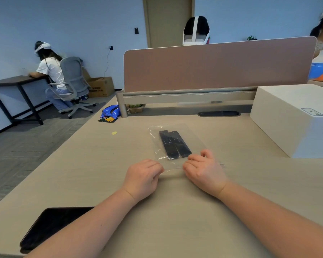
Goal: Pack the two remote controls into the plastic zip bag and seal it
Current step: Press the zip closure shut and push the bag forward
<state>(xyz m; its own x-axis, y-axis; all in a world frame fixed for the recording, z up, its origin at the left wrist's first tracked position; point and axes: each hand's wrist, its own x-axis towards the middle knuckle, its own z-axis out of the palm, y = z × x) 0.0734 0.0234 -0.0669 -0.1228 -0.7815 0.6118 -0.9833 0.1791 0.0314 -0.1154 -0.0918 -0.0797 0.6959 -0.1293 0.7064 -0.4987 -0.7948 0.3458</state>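
Observation:
Two black remote controls [173,144] lie side by side inside a clear plastic zip bag [192,135] that lies flat on the beige desk [175,211]. The bag's open end faces me. My left hand [142,178] pinches the near edge of the bag at its left side. My right hand [203,171] pinches the same edge at its right side, fingers curled over the zip strip. Between the two hands the edge stretches flat on the desk.
A large white box [295,118] stands at the right. A black tablet [50,226] lies near the front left edge. A blue snack packet [110,111] and a yellow sticker [114,133] lie at the far left, below a brown partition [213,66]. Other people sit beyond.

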